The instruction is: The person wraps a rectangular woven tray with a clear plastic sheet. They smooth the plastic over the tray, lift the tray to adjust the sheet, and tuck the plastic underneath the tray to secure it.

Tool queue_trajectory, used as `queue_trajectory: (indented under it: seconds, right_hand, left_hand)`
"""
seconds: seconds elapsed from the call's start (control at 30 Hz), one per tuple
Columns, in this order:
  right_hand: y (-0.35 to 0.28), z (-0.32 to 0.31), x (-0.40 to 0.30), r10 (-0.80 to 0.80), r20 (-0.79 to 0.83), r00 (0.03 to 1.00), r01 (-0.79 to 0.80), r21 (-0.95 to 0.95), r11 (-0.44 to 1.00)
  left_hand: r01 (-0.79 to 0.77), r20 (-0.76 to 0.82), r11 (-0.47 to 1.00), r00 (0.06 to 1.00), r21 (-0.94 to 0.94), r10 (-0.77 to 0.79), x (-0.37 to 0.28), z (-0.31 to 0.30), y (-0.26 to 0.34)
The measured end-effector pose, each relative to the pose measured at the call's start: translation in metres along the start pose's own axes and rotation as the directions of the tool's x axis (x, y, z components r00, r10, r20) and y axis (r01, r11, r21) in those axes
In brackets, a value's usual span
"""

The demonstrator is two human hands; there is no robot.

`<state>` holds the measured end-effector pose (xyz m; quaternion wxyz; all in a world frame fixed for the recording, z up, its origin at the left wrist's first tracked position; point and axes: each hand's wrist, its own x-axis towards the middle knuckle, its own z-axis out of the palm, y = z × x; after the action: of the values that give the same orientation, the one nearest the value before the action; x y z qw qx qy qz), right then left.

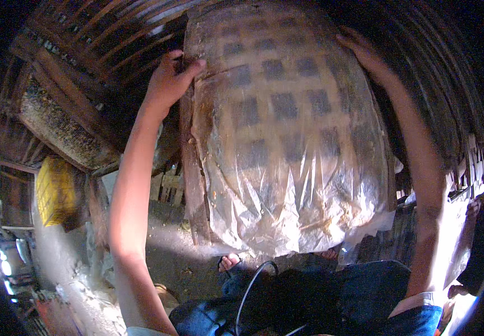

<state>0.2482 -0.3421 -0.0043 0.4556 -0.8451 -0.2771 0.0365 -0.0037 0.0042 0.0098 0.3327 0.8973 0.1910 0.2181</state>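
In front of me stands a wooden lattice panel (282, 105) with square openings, seen through a clear plastic sheet (288, 218). The sheet is wrinkled and gathered toward its lower end. My left hand (168, 84) is at the panel's upper left edge, thumb and forefinger apart, with the thumb at the sheet. Below it a rough wooden rail (191, 176) runs down the left side. My right hand (361, 52) reaches to the upper right edge of the covered panel. Its fingertips are in shadow, so their grip is unclear.
A yellow woven sack or bag (55, 191) hangs at left, below a speckled board (63, 119). Corrugated sheeting (426, 75) curves along the right. Dirt floor (175, 243) shows below, with my foot (228, 262) near the sheet's lower edge. A thin cable (246, 294) loops before my body.
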Motion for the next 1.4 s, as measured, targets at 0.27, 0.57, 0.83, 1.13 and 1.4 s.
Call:
queue_trajectory:
  seconds: [0.27,0.57,0.83,1.13,1.4]
  right_hand:
    - [0.002,-0.007,-0.021,-0.026,-0.025,0.999,0.023,-0.103,0.994]
    - [0.007,-0.003,-0.028,-0.031,0.018,0.999,0.029,0.087,0.996]
    - [0.002,-0.009,-0.037,0.004,-0.033,0.999,-0.004,0.009,1.0]
    - [0.012,-0.009,-0.032,-0.05,-0.04,0.998,0.044,-0.146,0.988]
    - [0.018,-0.007,-0.031,-0.11,-0.03,0.993,0.102,-0.211,0.972]
  left_hand:
    - [-0.189,-0.031,0.969,0.98,0.158,0.196,-0.037,-0.001,0.016]
    - [-0.218,-0.049,0.967,0.973,0.133,0.227,-0.042,-0.007,0.002]
    - [-0.18,-0.112,0.984,0.978,-0.016,0.177,-0.046,-0.006,0.006]
    - [0.13,-0.089,0.987,0.986,-0.097,-0.138,-0.02,-0.002,0.023]
    - [0.083,-0.133,0.995,0.987,-0.055,-0.09,0.002,0.007,-0.009]
